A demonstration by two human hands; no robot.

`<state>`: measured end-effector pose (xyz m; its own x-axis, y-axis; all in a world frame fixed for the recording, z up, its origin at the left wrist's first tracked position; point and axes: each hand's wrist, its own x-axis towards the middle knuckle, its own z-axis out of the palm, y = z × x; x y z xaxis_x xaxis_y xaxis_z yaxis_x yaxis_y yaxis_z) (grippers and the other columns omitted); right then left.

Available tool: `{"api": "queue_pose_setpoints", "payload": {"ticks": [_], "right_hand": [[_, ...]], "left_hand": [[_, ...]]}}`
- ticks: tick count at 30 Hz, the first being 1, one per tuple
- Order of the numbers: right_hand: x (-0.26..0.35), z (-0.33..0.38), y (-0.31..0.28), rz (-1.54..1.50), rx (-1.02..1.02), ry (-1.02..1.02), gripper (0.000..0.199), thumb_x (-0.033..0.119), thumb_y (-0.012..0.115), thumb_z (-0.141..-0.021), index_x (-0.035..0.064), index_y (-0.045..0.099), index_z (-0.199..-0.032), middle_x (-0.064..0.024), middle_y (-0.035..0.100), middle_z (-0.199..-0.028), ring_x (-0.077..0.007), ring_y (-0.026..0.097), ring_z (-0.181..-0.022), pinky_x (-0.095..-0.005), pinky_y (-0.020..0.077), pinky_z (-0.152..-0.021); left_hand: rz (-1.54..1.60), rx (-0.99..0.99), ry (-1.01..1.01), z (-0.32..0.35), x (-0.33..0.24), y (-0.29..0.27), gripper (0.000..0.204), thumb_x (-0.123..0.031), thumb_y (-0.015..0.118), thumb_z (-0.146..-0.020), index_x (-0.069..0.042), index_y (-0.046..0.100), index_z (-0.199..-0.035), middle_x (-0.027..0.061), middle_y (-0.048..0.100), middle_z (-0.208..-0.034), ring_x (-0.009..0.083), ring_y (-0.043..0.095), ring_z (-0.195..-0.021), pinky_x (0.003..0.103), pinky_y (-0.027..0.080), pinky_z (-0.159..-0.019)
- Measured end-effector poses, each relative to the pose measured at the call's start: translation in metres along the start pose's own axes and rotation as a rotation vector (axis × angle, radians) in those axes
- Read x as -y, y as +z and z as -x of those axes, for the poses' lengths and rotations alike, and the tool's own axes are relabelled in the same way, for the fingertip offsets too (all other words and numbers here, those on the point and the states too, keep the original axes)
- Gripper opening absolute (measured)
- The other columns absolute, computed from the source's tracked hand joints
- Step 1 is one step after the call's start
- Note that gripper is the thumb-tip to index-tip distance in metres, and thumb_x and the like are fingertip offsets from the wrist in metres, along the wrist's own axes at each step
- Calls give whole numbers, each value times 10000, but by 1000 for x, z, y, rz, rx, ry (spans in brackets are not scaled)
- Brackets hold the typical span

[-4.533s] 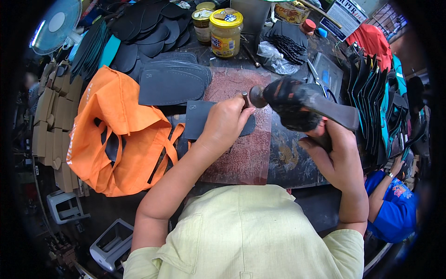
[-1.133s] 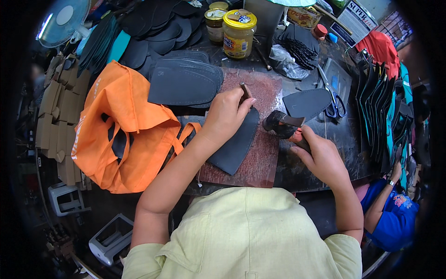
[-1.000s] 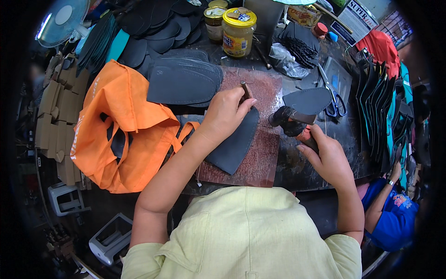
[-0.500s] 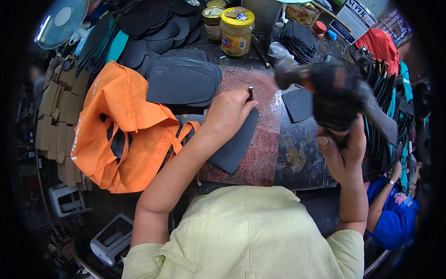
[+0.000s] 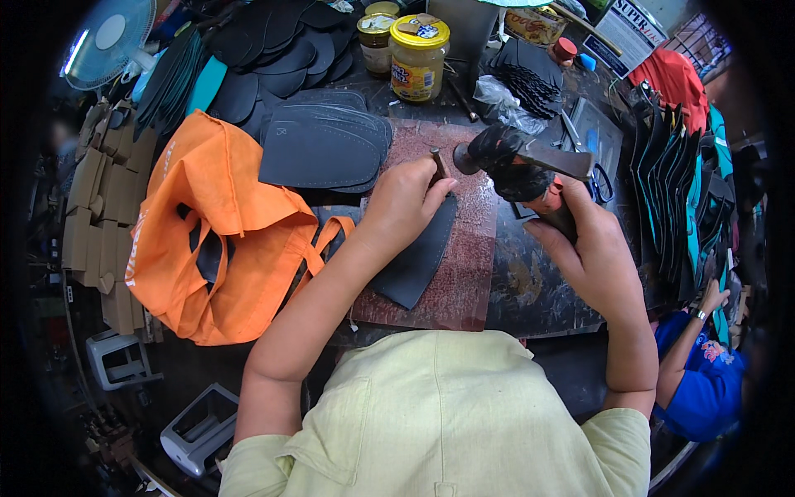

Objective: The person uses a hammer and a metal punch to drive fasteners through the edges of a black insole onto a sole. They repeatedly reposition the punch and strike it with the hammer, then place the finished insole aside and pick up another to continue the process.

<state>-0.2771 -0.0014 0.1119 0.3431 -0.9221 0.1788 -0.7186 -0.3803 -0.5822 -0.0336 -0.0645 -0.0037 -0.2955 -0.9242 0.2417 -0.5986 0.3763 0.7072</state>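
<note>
My left hand (image 5: 404,203) is closed round a short metal punch (image 5: 436,157), its top sticking up past my thumb. Below it lies a black sole-shaped piece (image 5: 416,258) with a row of small marks along its edge. My fingers cover the punch's lower end. The piece rests on a worn reddish mat (image 5: 470,282). In my right hand (image 5: 592,257) is a hammer (image 5: 501,153) with black wrapping round its head and neck. Its round striking face is just right of the punch's top; whether they touch I cannot tell.
A stack of marked black pieces (image 5: 319,153) borders the mat, beside an orange cloth bag (image 5: 224,240). Behind stand yellow-lidded jars (image 5: 418,62). Scissors (image 5: 571,128) and a clear plastic bag (image 5: 505,99) lie beyond the hammer. Another person in blue (image 5: 702,381) works at the right.
The hammer has swung left from the right side, close to the punch. The punch leans slightly more to the left. My left hand stays nearly in place.
</note>
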Motion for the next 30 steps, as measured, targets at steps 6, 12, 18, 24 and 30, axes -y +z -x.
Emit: {"api": "queue_pose_setpoints", "payload": {"ticks": [6, 12, 18, 24, 30], "right_hand": [[8, 4, -11, -112, -85, -75, 489, 60, 779, -895, -24, 551, -1319, -208, 732, -1019, -396, 742, -947, -393, 568, -798], [3, 1, 11, -197, -108, -144, 468, 75, 778, -909, -6, 528, -1297, -206, 718, -959, -381, 734, -887, -426, 563, -744], [-1, 6, -2, 68, 72, -49, 460, 140, 760, -917, 58, 546, -1316, -239, 712, -975, -463, 694, -937, -490, 545, -752], [8, 7, -4, -44, 8, 10, 468, 112, 768, -898, 37, 553, -1307, -245, 709, -1005, -478, 682, -961, -466, 546, -774], [9, 15, -16, 17, 22, -51, 420, 56, 766, -907, -37, 569, -1266, -184, 728, -1005, -308, 745, -897, -351, 556, -791]], "left_hand": [[-11, -32, 55, 1, -3, 2, 239, -188, 725, -958, 38, 647, -957, 262, 692, -853, 460, 683, -832, 518, 532, -741], [-22, -82, 204, 3, -2, 10, 206, -161, 727, -944, 29, 657, -985, 254, 698, -866, 456, 685, -831, 520, 541, -753], [-28, -126, 137, 7, -4, 12, 191, -160, 734, -939, 21, 673, -959, 234, 699, -836, 442, 685, -794, 509, 538, -721], [53, -17, 45, 1, 2, 1, 215, -165, 769, -926, 29, 680, -898, 228, 699, -810, 403, 709, -781, 457, 532, -689], [67, -60, 114, 1, -2, 3, 224, -198, 726, -960, 21, 681, -972, 246, 701, -845, 453, 687, -813, 516, 533, -735]]}}
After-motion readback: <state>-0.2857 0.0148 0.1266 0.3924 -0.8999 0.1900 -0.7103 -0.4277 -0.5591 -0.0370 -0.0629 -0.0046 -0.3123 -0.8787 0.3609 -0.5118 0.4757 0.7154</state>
